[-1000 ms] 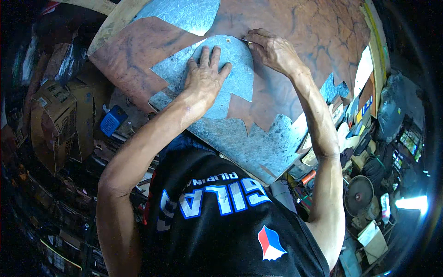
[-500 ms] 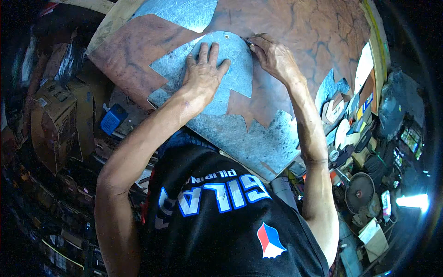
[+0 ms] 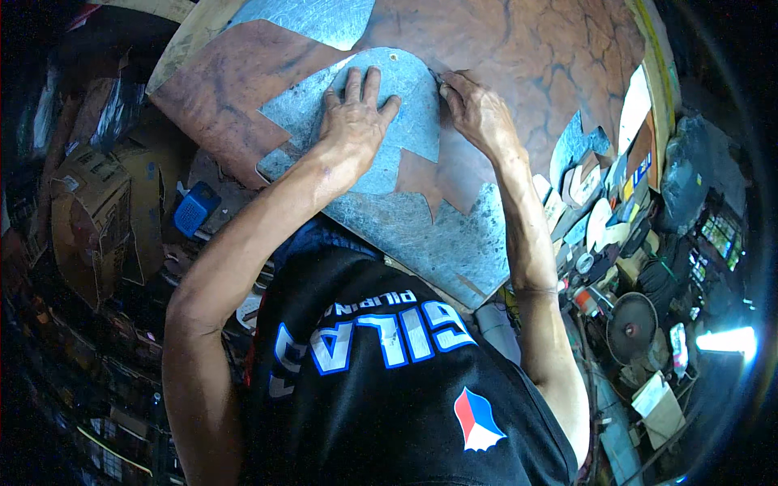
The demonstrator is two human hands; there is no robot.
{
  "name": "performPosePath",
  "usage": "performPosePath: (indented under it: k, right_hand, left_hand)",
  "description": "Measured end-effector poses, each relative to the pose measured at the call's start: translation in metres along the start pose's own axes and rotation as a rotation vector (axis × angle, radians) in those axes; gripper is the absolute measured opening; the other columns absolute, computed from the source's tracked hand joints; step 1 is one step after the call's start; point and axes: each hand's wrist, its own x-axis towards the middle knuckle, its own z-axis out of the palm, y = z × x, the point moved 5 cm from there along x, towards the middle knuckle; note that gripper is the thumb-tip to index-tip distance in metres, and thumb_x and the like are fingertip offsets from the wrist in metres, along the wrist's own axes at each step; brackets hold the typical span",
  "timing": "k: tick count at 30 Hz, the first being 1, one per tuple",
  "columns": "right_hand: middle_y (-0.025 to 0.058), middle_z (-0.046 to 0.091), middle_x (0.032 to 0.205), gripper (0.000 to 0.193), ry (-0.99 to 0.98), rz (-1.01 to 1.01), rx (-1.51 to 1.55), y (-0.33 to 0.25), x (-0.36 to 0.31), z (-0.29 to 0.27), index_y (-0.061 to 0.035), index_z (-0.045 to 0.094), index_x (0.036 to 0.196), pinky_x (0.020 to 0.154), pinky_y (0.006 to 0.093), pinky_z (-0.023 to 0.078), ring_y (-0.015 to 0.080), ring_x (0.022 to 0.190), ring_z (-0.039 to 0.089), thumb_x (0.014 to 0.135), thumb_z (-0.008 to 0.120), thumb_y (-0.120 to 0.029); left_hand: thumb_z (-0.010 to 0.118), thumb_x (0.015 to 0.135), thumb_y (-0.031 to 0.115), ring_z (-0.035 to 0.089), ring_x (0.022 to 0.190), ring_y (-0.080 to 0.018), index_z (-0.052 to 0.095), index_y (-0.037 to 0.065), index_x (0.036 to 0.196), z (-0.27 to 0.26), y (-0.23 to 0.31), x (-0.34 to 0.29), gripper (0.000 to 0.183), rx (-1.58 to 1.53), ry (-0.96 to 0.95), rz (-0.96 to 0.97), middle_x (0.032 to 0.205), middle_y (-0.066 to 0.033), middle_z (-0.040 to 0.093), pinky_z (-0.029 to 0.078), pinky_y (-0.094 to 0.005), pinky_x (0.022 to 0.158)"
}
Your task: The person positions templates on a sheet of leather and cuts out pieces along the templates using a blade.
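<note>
A brown leather sheet (image 3: 494, 49) with dark veins and jagged cut edges lies over a grey metal-topped table (image 3: 405, 227). On it rests a flat grey template (image 3: 413, 105) with a rounded far end and a small hole near that end. My left hand (image 3: 355, 121) lies on the template, fingers spread, pressing it flat. Beside the template's right curved edge, my right hand (image 3: 478, 105) is closed in a pinch, its fingertips around a small dark thing. Only a bit of it shows at the fingertips, so its kind is unclear.
Leather offcuts and flat pattern pieces (image 3: 596, 219) crowd the table's right side. Beyond them are a clear plastic bag (image 3: 689, 174), a round dark fan-like disc (image 3: 632, 328) and a lit lamp (image 3: 725, 341). Cardboard boxes (image 3: 93, 211) and a blue container (image 3: 196, 208) stand left.
My right hand has slid slightly toward me along the template's right edge. My left hand stays on the template. The whole view has shifted a little.
</note>
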Motion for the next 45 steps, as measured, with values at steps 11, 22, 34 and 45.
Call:
performPosePath:
  k: [11, 22, 34, 45]
  right_hand:
    - [0.0236, 0.066, 0.100, 0.027, 0.048, 0.247, 0.109, -0.008, -0.024, 0.008, 0.0003, 0.065, 0.113, 0.081, 0.0441, 0.051, 0.0404, 0.092, 0.065, 0.093, 0.056, -0.017]
    - [0.0266, 0.065, 0.099, 0.024, 0.079, 0.409, 0.151, -0.023, -0.080, 0.022, 0.0020, 0.064, 0.108, 0.081, 0.0459, 0.050, 0.0436, 0.093, 0.063, 0.092, 0.057, -0.016]
    - [0.0283, 0.063, 0.094, 0.023, 0.085, 0.545, 0.183, -0.046, -0.142, 0.035, 0.0007, 0.062, 0.107, 0.076, 0.0504, 0.050, 0.0462, 0.087, 0.063, 0.094, 0.054, -0.017]
    - [0.0278, 0.064, 0.091, 0.021, 0.110, 0.537, 0.166, -0.048, -0.152, 0.036, -0.0012, 0.063, 0.104, 0.071, 0.0524, 0.051, 0.0470, 0.082, 0.064, 0.094, 0.055, -0.018]
  left_hand:
    - [0.088, 0.064, 0.018, 0.015, 0.145, -0.0442, 0.037, 0.023, 0.149, -0.008, 0.003, 0.001, 0.099, -0.034, -0.050, -0.003, 0.159, -0.0214, 0.013, 0.034, -0.0578, 0.112]
    - [0.089, 0.063, 0.019, 0.015, 0.145, -0.0465, 0.036, 0.021, 0.148, -0.004, 0.001, 0.001, 0.100, -0.007, -0.005, 0.005, 0.158, -0.0239, 0.014, 0.037, -0.0595, 0.108]
    - [0.090, 0.062, 0.026, 0.019, 0.143, -0.0493, 0.034, 0.019, 0.150, -0.010, 0.002, 0.000, 0.104, 0.035, -0.012, 0.044, 0.156, -0.0263, 0.017, 0.042, -0.0576, 0.106]
    - [0.091, 0.060, 0.028, 0.022, 0.141, -0.0508, 0.036, 0.019, 0.148, -0.009, 0.002, -0.002, 0.104, 0.039, 0.026, 0.081, 0.154, -0.0287, 0.020, 0.045, -0.0567, 0.104]
